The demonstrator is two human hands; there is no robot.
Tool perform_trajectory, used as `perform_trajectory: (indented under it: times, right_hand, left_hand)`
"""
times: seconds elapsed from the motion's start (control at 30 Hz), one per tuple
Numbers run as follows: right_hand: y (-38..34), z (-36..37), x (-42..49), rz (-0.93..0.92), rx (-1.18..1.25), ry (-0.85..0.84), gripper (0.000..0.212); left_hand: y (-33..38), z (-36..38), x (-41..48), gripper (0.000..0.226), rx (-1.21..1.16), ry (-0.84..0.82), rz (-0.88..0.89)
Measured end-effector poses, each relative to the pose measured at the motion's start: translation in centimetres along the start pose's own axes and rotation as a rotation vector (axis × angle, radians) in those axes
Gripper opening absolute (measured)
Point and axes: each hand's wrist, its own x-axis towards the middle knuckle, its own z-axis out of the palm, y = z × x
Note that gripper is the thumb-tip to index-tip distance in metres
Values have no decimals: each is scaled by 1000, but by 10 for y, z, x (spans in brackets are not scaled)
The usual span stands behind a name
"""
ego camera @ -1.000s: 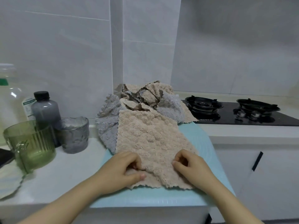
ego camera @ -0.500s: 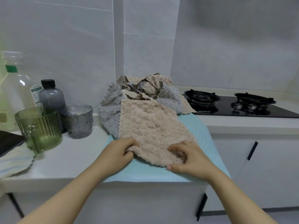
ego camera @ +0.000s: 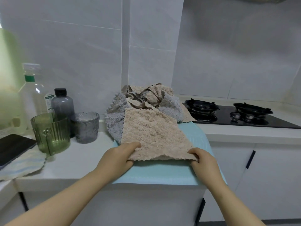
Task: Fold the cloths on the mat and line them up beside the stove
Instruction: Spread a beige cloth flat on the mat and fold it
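Countertop (ego camera: 73, 163), white, under white wall tiles (ego camera: 81, 54), with pale blue rectangular mat (ego camera: 162, 172) reaching front edge at lower centre of frame. On mat, beige fluffy square cloth (ego camera: 151, 132), near corners pinched between thumb and fingers of left hand (ego camera: 118, 159) and right hand (ego camera: 203, 162). Behind, against wall, heap of beige and grey crumpled cloths (ego camera: 146, 97). At right, black glass gas stove (ego camera: 275, 122); bare mat strip along front edge.

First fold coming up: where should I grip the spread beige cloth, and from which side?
Its two near corners, from the counter's front: the beige cloth lies flat on the mat, near hem free, far end against the pile. The left hand and right hand pinch there.
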Motion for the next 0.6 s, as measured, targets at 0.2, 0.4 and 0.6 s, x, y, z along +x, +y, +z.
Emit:
perform_trajectory:
  times: [0.2, 0.4, 0.6]
  right_hand:
    - [2, -15, -11, 43, 126, 28, 34]
    - [-13, -37, -19, 38, 469, 112, 30]
    - [-17, -51, -21, 112, 784, 33, 6]
  left_hand:
    - [-4, -29, -9, 50, -201, 10, -175]
    - [-4, -60, -9, 58, -453, 22, -311]
    - [0, -74, -13, 12, -700, 9, -384]
